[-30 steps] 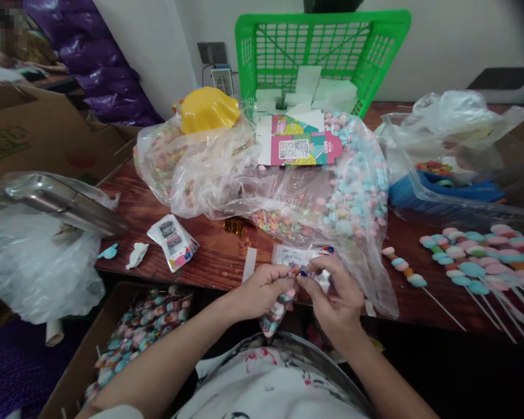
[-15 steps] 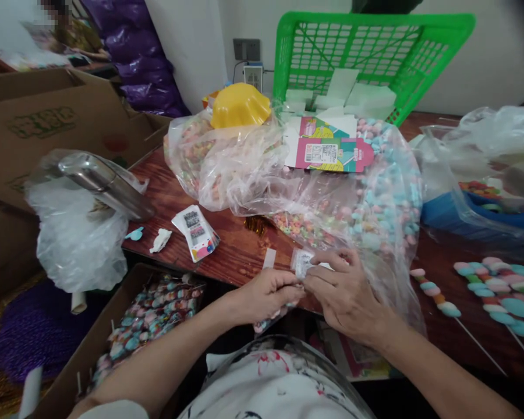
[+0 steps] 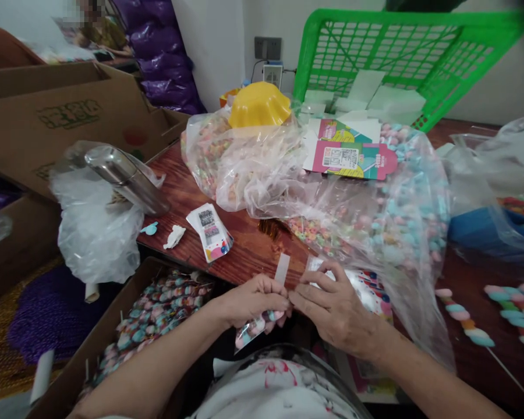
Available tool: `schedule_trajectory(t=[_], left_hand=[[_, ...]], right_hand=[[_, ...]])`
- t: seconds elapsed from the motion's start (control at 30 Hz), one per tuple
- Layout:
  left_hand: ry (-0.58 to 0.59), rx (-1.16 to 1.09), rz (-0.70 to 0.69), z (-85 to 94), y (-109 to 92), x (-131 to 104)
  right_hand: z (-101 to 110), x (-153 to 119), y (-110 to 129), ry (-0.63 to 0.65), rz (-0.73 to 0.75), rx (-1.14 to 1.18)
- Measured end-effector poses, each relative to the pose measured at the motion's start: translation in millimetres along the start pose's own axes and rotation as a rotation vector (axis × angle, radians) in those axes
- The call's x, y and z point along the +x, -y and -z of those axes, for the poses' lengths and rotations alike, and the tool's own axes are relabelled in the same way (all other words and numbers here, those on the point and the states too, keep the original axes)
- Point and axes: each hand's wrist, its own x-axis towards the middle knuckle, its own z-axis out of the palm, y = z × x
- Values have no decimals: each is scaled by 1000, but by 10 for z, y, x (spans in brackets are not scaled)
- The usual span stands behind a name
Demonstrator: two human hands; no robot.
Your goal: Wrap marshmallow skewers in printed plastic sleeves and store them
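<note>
Shifted leftward, my left hand (image 3: 257,299) gripped wrapped sweets (image 3: 250,333), right hand (image 3: 340,308) adjoining, its hold unclear, as wrapper-end work seemingly demanded steadiness.

Dim, uneven indoor light, soft glare on the steel flask (image 3: 128,179), hands (image 3: 257,302) slightly blurred, edges stretched, dark upper-right corner, light source perhaps overhead.

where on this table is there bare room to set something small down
The table shows bare wood between the steel flask and the candy bags, and between the card stack and the white strip. It looks crowded around the yellow bowl, printed box, left hand and right hand.
</note>
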Motion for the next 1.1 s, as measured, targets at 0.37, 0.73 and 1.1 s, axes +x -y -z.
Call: schedule_trajectory(t=[0.37, 0.73, 1.1], left_hand=[[-446, 697, -521, 25, 120, -83], [-451, -76, -154, 85, 299, -136], [-572, -435, -231, 118, 164, -138]], right_hand=[[-243, 268, -348, 262, -375, 251], [-637, 501, -831, 256, -383, -217], [-363, -29, -852, 104, -356, -203]])
